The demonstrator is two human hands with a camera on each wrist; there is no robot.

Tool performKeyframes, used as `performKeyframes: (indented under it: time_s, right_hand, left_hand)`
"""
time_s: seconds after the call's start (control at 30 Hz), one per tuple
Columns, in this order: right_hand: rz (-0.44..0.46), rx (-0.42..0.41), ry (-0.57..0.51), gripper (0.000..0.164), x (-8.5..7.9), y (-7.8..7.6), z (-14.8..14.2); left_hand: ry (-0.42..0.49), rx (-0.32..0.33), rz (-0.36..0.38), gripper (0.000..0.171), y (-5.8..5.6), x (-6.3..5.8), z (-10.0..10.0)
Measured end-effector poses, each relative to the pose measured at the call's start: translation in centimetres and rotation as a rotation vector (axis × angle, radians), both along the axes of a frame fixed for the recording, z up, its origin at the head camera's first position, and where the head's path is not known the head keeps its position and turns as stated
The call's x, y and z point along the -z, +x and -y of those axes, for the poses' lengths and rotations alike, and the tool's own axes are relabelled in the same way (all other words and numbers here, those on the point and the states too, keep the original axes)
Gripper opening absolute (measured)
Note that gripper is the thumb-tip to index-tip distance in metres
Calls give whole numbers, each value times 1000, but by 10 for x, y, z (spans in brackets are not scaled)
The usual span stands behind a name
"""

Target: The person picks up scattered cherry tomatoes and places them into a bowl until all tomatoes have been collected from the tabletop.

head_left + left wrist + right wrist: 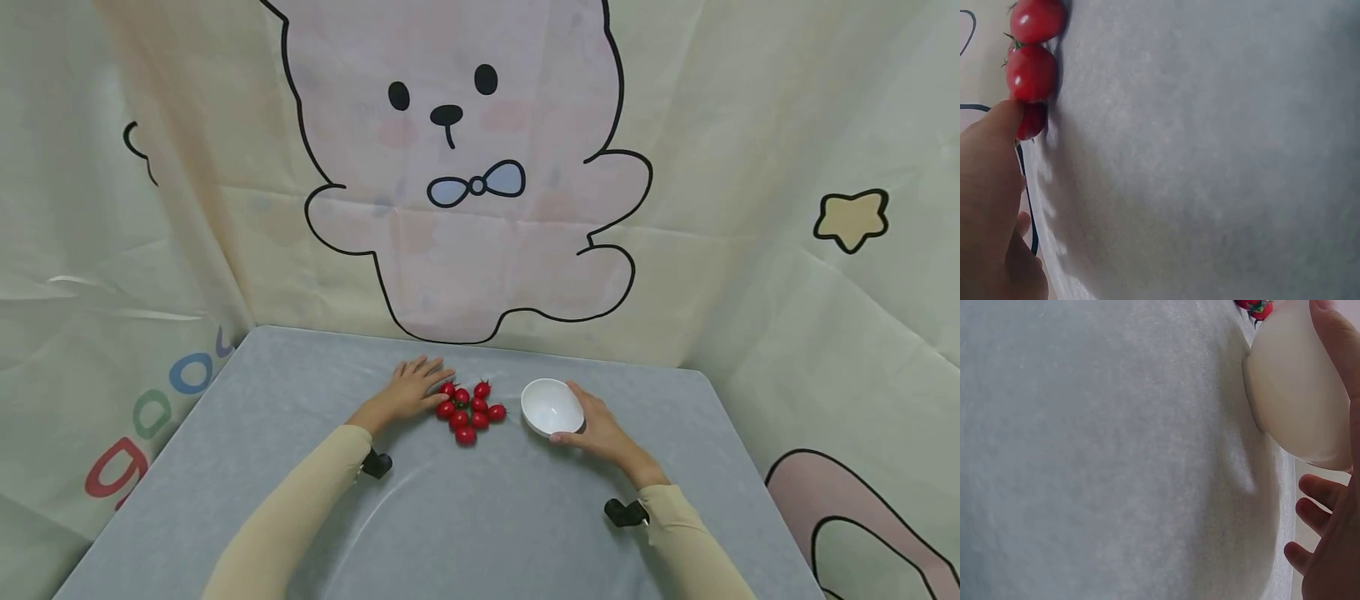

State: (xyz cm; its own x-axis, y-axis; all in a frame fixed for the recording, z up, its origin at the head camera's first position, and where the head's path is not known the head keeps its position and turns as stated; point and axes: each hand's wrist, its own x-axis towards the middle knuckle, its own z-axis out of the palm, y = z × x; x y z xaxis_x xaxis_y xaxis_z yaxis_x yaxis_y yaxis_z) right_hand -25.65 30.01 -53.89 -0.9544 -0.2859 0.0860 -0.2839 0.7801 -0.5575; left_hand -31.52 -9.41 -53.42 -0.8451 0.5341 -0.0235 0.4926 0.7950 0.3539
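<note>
Several red cherry tomatoes (480,420) with green stems lie bunched together on the table. Beside the left edge of the bunch is my left hand (411,392), fingers straight and spread; its thumb reaches up to a tomato (1031,74) in the left wrist view. To the right of the bunch, my right hand (600,425) grips a small white bowl (551,407), thumb at the near rim and index finger at the far side. In the right wrist view the bowl's outer wall (1300,381) shows beside the thumb, while the other fingers stick out below it.
A grey cloth covers the table (480,525), whose back edge meets a hanging backdrop printed with a cartoon bear (450,275). More printed fabric hangs on the left and right sides. Each wrist carries a black camera mount (627,512).
</note>
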Motion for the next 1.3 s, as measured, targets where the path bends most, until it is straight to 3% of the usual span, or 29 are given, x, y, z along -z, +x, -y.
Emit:
performKeyframes:
  time_s: [0.23, 0.8, 1.03, 1.3]
  right_hand:
    - [0, 4, -6, 111, -2, 1, 1]
    - [52, 29, -10, 112, -3, 3, 3]
    - [36, 25, -10, 111, -3, 4, 3]
    - [81, 37, -18, 113, -6, 5, 5]
  left_hand:
    - [-4, 1, 10, 55, 1, 3, -1]
    - [7, 13, -46, 51, -1, 10, 0]
    - [13, 20, -80, 52, -5, 0, -1]
    - [30, 12, -133, 49, -6, -17, -5]
